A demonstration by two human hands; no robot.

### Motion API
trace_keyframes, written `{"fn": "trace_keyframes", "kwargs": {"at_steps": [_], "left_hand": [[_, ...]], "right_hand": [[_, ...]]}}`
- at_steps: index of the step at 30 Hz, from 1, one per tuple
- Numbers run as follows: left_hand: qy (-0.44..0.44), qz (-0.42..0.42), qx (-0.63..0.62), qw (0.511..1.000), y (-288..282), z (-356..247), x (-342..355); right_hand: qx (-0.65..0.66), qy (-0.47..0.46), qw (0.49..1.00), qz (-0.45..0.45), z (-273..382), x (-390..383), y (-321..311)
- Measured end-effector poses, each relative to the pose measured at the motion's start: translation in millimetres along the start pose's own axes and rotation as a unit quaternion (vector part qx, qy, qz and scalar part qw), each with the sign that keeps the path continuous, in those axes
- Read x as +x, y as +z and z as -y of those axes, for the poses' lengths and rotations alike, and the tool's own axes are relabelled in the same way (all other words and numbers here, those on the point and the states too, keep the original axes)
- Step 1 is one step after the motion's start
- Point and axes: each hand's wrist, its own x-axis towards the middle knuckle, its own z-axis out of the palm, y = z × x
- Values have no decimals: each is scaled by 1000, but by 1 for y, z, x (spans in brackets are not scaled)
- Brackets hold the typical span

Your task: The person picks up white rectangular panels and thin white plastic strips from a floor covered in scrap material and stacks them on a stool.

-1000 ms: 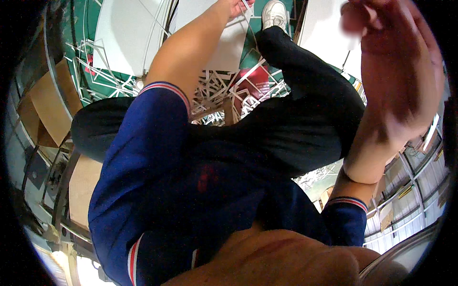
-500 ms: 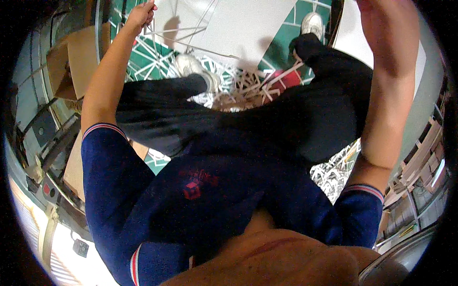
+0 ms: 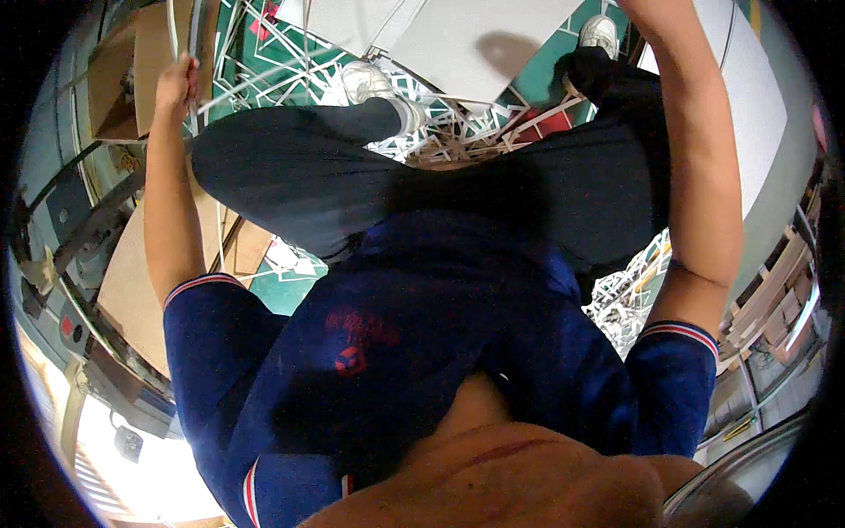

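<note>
My left hand (image 3: 179, 85) is raised at the upper left, its fingers closed around a thin white strip (image 3: 172, 26) that runs up past the top edge. A blurred pale strip (image 3: 260, 81) slants away on the hand's right side. My right forearm (image 3: 707, 150) reaches up the right side, and the hand itself lies beyond the top edge. Between the arms, at the top, large white sheets (image 3: 480, 44) lie over the green floor. Many narrow white strips (image 3: 440, 123) are tangled around my feet.
An open cardboard box (image 3: 163, 79) stands beside my left hand, with a brown board (image 3: 158, 264) nearer. Both white shoes (image 3: 365, 84) rest among the scraps. A red piece (image 3: 539, 125) lies between them. A large white panel (image 3: 748, 97) lies beyond my right arm, and stacked brown pieces (image 3: 779, 304) are at far right.
My left hand has moved left and nearer, still closed. The right forearm has shifted left, and its hand stays out of view. My legs and the sheets appear slightly shifted.
</note>
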Motion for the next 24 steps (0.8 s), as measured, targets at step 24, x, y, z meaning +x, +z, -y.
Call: {"fn": "trace_keyframes", "kwargs": {"at_steps": [24], "left_hand": [[-345, -308, -377, 802, 3, 280, -107]], "right_hand": [[266, 372, 830, -320, -225, 62, 135]]}}
